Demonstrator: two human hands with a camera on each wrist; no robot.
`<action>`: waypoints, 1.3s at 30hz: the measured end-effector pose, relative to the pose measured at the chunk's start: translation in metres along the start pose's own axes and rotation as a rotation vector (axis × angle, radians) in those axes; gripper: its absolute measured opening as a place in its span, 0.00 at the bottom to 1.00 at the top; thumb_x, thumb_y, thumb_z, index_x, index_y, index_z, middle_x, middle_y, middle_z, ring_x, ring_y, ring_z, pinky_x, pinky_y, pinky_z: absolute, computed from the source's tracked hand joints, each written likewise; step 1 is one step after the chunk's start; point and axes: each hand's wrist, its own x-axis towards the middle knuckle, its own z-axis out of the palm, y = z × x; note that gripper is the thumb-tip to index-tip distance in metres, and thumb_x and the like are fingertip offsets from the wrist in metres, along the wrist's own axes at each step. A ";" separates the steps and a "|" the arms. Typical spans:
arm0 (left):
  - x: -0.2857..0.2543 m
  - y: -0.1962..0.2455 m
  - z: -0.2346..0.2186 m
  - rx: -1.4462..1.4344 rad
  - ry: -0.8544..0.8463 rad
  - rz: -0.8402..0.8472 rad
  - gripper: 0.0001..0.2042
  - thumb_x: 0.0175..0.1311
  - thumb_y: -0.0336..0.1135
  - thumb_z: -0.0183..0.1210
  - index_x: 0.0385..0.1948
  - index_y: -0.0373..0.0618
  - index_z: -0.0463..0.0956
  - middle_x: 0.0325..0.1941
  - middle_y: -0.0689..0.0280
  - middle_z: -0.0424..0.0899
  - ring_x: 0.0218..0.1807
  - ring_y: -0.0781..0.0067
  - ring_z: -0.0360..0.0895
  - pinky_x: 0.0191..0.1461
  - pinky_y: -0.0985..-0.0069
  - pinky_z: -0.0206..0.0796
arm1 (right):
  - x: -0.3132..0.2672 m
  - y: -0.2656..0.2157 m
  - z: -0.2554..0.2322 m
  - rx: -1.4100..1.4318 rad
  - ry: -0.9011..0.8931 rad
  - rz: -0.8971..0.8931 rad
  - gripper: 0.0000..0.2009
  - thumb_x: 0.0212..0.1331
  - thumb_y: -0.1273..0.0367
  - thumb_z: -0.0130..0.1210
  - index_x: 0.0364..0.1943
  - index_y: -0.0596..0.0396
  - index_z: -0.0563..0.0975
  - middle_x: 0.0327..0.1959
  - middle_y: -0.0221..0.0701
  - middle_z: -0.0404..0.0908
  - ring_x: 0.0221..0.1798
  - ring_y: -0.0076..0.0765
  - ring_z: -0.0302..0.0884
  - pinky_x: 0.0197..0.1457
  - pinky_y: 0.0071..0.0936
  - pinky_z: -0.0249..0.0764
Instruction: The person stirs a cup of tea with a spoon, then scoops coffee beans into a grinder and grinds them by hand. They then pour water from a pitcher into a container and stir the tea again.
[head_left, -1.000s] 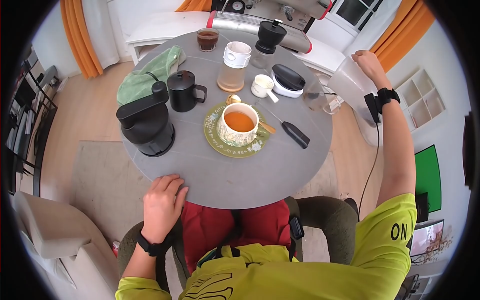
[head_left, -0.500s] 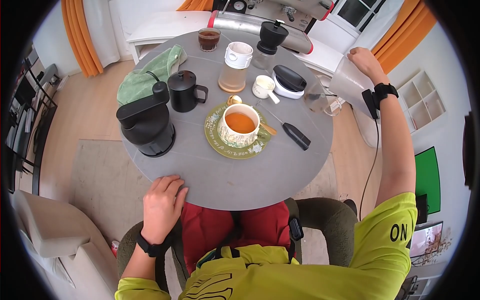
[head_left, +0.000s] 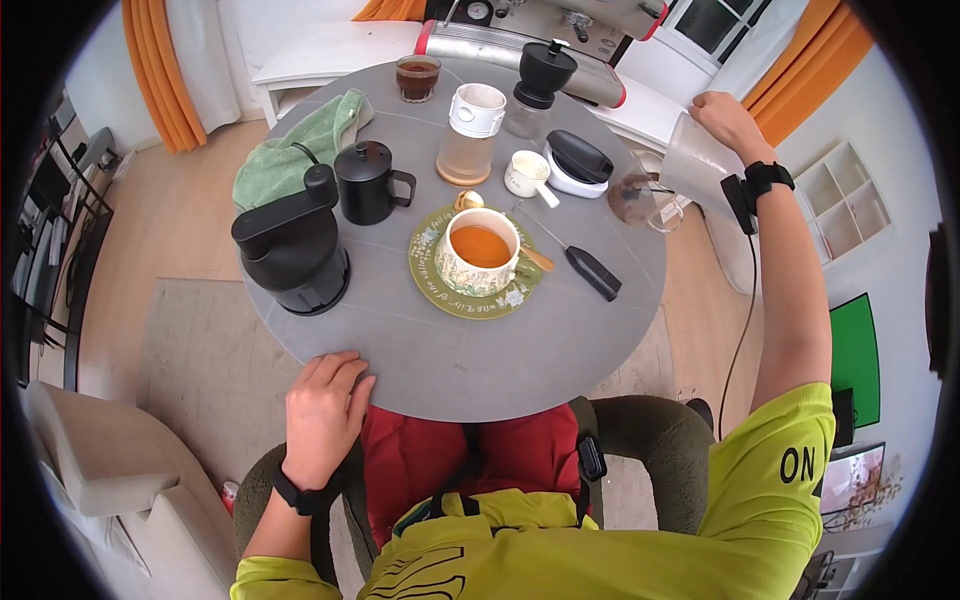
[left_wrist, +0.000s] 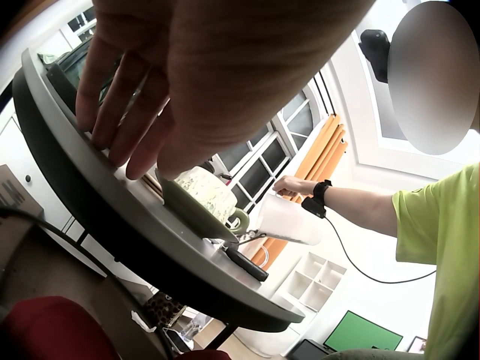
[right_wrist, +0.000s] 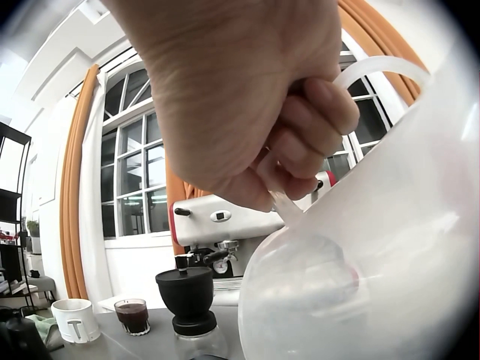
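Note:
My right hand (head_left: pixel 730 125) grips the handle of a translucent pitcher (head_left: pixel 695 165), which tilts above a clear glass vessel (head_left: pixel 632 198) at the table's right edge. Brownish contents show inside the vessel. In the right wrist view the fingers of my right hand (right_wrist: pixel 255 105) curl round the handle, beside the pitcher's large wall (right_wrist: pixel 375 262). My left hand (head_left: pixel 325 415) rests on the near left table edge, fingers loosely bent and holding nothing. The left wrist view shows this left hand (left_wrist: pixel 180 82) with its fingertips at the tabletop.
A patterned cup of orange-brown liquid (head_left: pixel 480 247) stands on a green saucer (head_left: pixel 470 303). Around it are a black frother (head_left: pixel 592 272), small white cup (head_left: pixel 525 172), jar (head_left: pixel 465 155), black pot (head_left: pixel 366 190), black machine (head_left: pixel 290 255), green towel (head_left: pixel 270 165), grinder (head_left: pixel 543 75) and dark drink (head_left: pixel 417 80).
My right hand and the pitcher have shifted slightly left and tilted a little more. The contents of the glass vessel look browner and fuller. My left hand has stayed in place.

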 end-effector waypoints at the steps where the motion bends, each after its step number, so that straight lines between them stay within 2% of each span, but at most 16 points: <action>1: 0.000 0.000 0.000 0.000 -0.001 -0.002 0.07 0.52 0.28 0.62 0.32 0.38 0.79 0.40 0.59 0.81 0.41 0.57 0.77 0.44 0.66 0.71 | 0.002 0.001 0.001 -0.036 -0.028 0.010 0.16 0.57 0.65 0.43 0.28 0.65 0.77 0.36 0.50 0.78 0.42 0.57 0.74 0.49 0.43 0.70; 2: 0.000 0.000 0.000 0.000 -0.001 -0.001 0.07 0.52 0.28 0.62 0.32 0.38 0.79 0.40 0.59 0.81 0.41 0.57 0.77 0.44 0.66 0.71 | 0.002 0.000 0.000 -0.073 -0.055 0.021 0.16 0.57 0.65 0.43 0.30 0.63 0.79 0.39 0.48 0.79 0.44 0.55 0.76 0.50 0.43 0.72; 5: 0.000 0.001 0.000 -0.003 -0.002 -0.003 0.07 0.52 0.28 0.62 0.32 0.38 0.79 0.40 0.59 0.81 0.41 0.56 0.77 0.44 0.66 0.71 | 0.003 -0.005 -0.005 -0.070 -0.097 0.042 0.16 0.58 0.65 0.43 0.30 0.62 0.79 0.39 0.46 0.80 0.44 0.54 0.75 0.50 0.43 0.72; 18: 0.000 0.001 -0.001 0.002 0.010 0.016 0.07 0.52 0.28 0.62 0.32 0.37 0.79 0.39 0.59 0.81 0.40 0.56 0.77 0.44 0.66 0.71 | -0.001 -0.004 -0.005 -0.060 -0.085 0.023 0.16 0.58 0.65 0.43 0.29 0.63 0.79 0.38 0.48 0.80 0.44 0.55 0.76 0.49 0.43 0.73; 24: -0.002 0.001 -0.001 -0.001 0.015 -0.009 0.07 0.52 0.28 0.62 0.33 0.39 0.80 0.39 0.60 0.81 0.40 0.56 0.77 0.44 0.66 0.71 | -0.007 0.048 0.004 -0.008 0.125 0.087 0.15 0.56 0.64 0.44 0.27 0.62 0.78 0.33 0.47 0.79 0.42 0.55 0.77 0.49 0.42 0.72; 26: -0.002 0.001 -0.001 0.001 0.006 -0.015 0.07 0.52 0.28 0.62 0.33 0.39 0.80 0.39 0.60 0.81 0.40 0.56 0.77 0.44 0.66 0.71 | -0.005 0.070 0.001 0.037 0.304 0.170 0.14 0.54 0.64 0.46 0.27 0.63 0.76 0.28 0.46 0.77 0.36 0.54 0.76 0.41 0.40 0.72; 27: -0.003 0.000 0.000 0.001 0.003 -0.013 0.07 0.52 0.29 0.62 0.33 0.39 0.80 0.39 0.60 0.81 0.40 0.56 0.77 0.44 0.66 0.71 | -0.006 0.059 -0.011 0.041 0.303 0.166 0.14 0.54 0.64 0.46 0.27 0.63 0.76 0.28 0.46 0.77 0.36 0.54 0.76 0.41 0.40 0.72; 29: -0.004 0.000 0.001 0.007 0.001 -0.023 0.07 0.52 0.29 0.62 0.33 0.39 0.80 0.39 0.61 0.81 0.40 0.56 0.77 0.44 0.66 0.71 | -0.004 0.040 -0.039 0.349 0.469 0.510 0.11 0.54 0.66 0.48 0.24 0.60 0.76 0.22 0.38 0.76 0.28 0.41 0.73 0.32 0.31 0.68; 30: -0.004 -0.001 0.001 0.011 0.001 -0.007 0.07 0.52 0.29 0.62 0.33 0.39 0.80 0.39 0.60 0.81 0.41 0.56 0.77 0.44 0.66 0.71 | 0.003 0.044 -0.047 0.359 0.468 0.502 0.11 0.54 0.66 0.48 0.24 0.60 0.76 0.22 0.38 0.76 0.28 0.41 0.73 0.32 0.31 0.68; 32: -0.004 -0.002 0.001 0.025 0.003 -0.003 0.07 0.52 0.29 0.62 0.33 0.39 0.80 0.39 0.60 0.81 0.41 0.56 0.77 0.44 0.66 0.71 | 0.018 0.046 -0.064 1.207 0.454 0.560 0.11 0.63 0.67 0.48 0.25 0.55 0.76 0.19 0.24 0.70 0.24 0.21 0.65 0.31 0.22 0.63; 33: -0.004 -0.002 0.001 0.018 0.003 0.006 0.08 0.52 0.30 0.62 0.33 0.39 0.79 0.40 0.60 0.81 0.41 0.56 0.77 0.44 0.66 0.71 | 0.024 0.038 -0.066 1.217 0.449 0.551 0.11 0.63 0.67 0.48 0.25 0.55 0.76 0.19 0.24 0.70 0.24 0.21 0.65 0.31 0.22 0.63; 35: -0.005 -0.003 0.001 0.019 0.005 0.009 0.08 0.52 0.30 0.62 0.33 0.39 0.79 0.40 0.60 0.81 0.41 0.56 0.77 0.44 0.66 0.71 | 0.038 0.010 -0.072 1.616 0.582 0.395 0.09 0.65 0.68 0.48 0.31 0.57 0.76 0.22 0.22 0.71 0.26 0.17 0.65 0.34 0.18 0.62; 36: -0.005 -0.003 0.000 0.017 -0.003 0.014 0.08 0.52 0.30 0.62 0.33 0.39 0.79 0.40 0.60 0.81 0.41 0.56 0.77 0.44 0.66 0.71 | 0.041 -0.013 -0.080 1.681 0.585 0.404 0.09 0.66 0.68 0.48 0.35 0.59 0.75 0.25 0.22 0.72 0.31 0.20 0.68 0.40 0.18 0.64; 37: -0.006 -0.003 0.000 0.015 -0.011 0.021 0.08 0.52 0.30 0.62 0.33 0.39 0.79 0.40 0.60 0.81 0.42 0.56 0.77 0.44 0.65 0.71 | 0.046 -0.032 -0.085 1.688 0.583 0.398 0.09 0.66 0.68 0.48 0.35 0.59 0.75 0.25 0.22 0.72 0.31 0.20 0.68 0.40 0.18 0.64; 39: -0.006 -0.003 0.000 0.021 -0.010 0.025 0.08 0.52 0.30 0.62 0.33 0.39 0.79 0.41 0.60 0.81 0.42 0.56 0.77 0.44 0.65 0.71 | 0.057 -0.058 -0.091 1.967 0.508 0.339 0.09 0.67 0.68 0.45 0.37 0.59 0.75 0.28 0.24 0.74 0.36 0.24 0.70 0.48 0.23 0.65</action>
